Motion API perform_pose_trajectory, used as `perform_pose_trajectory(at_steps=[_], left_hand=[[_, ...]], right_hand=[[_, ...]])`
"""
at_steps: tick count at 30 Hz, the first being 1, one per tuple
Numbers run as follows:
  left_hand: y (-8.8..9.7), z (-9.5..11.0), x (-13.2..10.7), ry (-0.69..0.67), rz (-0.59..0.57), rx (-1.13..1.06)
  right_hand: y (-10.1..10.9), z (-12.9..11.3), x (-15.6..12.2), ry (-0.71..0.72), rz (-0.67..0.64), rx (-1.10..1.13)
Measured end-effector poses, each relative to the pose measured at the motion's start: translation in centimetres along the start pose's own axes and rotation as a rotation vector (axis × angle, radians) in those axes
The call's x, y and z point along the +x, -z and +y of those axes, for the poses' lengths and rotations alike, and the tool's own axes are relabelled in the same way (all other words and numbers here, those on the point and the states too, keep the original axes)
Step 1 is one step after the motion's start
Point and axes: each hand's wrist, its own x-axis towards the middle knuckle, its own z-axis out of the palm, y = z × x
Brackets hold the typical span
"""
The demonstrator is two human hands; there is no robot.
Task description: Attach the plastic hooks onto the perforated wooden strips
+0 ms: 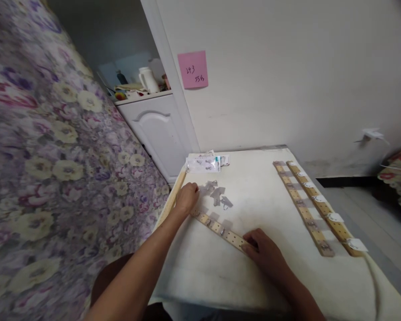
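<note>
A pale wooden strip with rows of holes (233, 237) lies slantwise on the table, with several small metal-and-clear pieces along its left half. My right hand (262, 249) grips its near right end between thumb and fingers. Beyond the strip's far left end is my left hand (187, 197), its fingers closed in a pinch; what they hold, if anything, is too small to make out. Just right of that hand lies a loose group of clear plastic pieces with metal parts (216, 194).
At the right, a strip with greyish pieces (300, 203) lies beside another with white tabs (325, 207). Clear packets (203, 164) lie at the back left of the white table (254, 178). One more strip (167, 208) runs along the left edge, beside a floral curtain (70, 169).
</note>
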Motion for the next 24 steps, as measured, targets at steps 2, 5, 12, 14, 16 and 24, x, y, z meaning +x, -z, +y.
perform_pose_trajectory(at_steps=[2,5,12,14,16,24], left_hand=[[0.6,0.5,-0.4,-0.043,0.028,-0.083],[0.6,2.0,-1.5,-0.123,0.03,-0.236],[-2.4,7.7,-7.0,-0.241,-0.048,-0.583],[-3.1,8.9,-8.6,-0.241,-0.065,-0.65],[-3.7,9.8,-9.9,-0.238,-0.084,-0.695],[-4.5,10.5,-11.9,-0.216,-0.129,-0.771]], right_hand=[[-0.1,0.2,0.0,0.005,0.02,0.026],[0.1,0.2,0.2,0.008,0.093,0.112],[2.7,-0.3,0.9,-0.026,0.315,0.499],[3.1,-0.1,1.0,-0.03,0.352,0.576],[3.3,0.1,1.0,-0.038,0.358,0.633],[3.0,0.4,1.1,-0.036,0.443,0.607]])
